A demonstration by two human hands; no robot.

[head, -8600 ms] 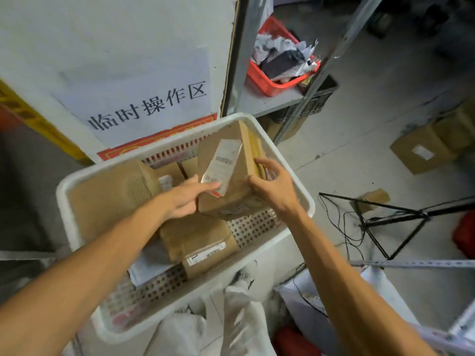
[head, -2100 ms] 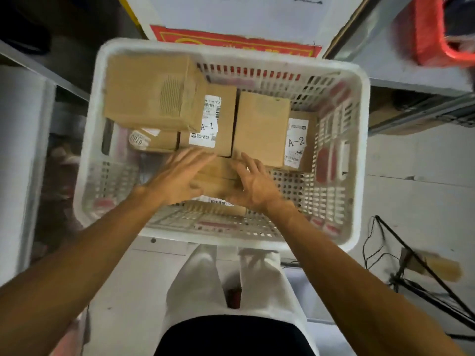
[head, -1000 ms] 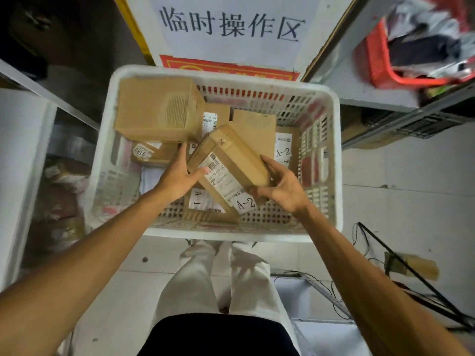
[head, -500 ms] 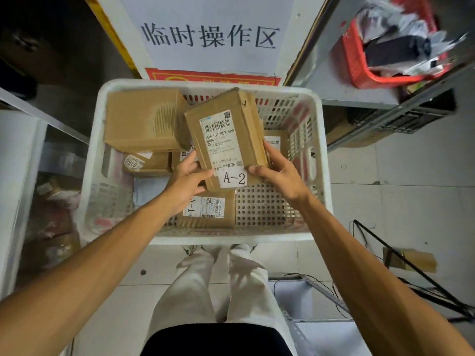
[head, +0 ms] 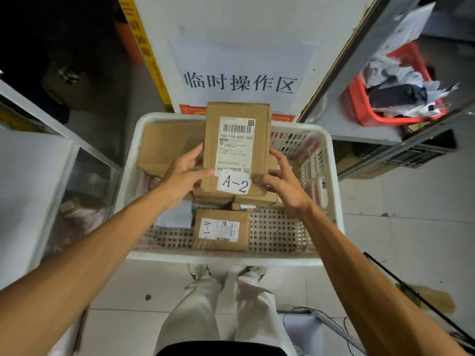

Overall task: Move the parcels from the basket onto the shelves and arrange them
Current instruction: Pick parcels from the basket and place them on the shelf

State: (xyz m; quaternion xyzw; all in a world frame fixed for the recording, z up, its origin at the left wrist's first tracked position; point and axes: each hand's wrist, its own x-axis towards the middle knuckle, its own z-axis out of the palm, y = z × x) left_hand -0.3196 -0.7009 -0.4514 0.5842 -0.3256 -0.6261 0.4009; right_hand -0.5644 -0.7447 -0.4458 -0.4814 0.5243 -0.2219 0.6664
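Two hands share the grip. Nearest me, below them, is the white basket (head: 226, 259), its near rim under the forearms. On its perforated floor, directly below the grip, a small brown parcel marked A-1 (head: 222, 229) lies flat, label up, touching neither hand. A pale flat packet (head: 177, 217) lies left of it, beside the left forearm.

At the grip itself, the left hand (head: 183, 176) and right hand (head: 280, 183) clasp the parcel marked A-2 (head: 236, 150) by its lower corners, thumbs on the label face and fingers curled round the side edges. I see it raised over the basket, label facing me. More brown parcels (head: 254, 200) are stacked just beneath it, and I cannot tell whether its lower edge touches them.

Left of the grip, a large plain box (head: 169, 147) sits in the basket. Beyond the grip hangs a white sign (head: 241, 83). Far to the right, a red crate (head: 359, 106) sits on a grey shelf (head: 359, 132).
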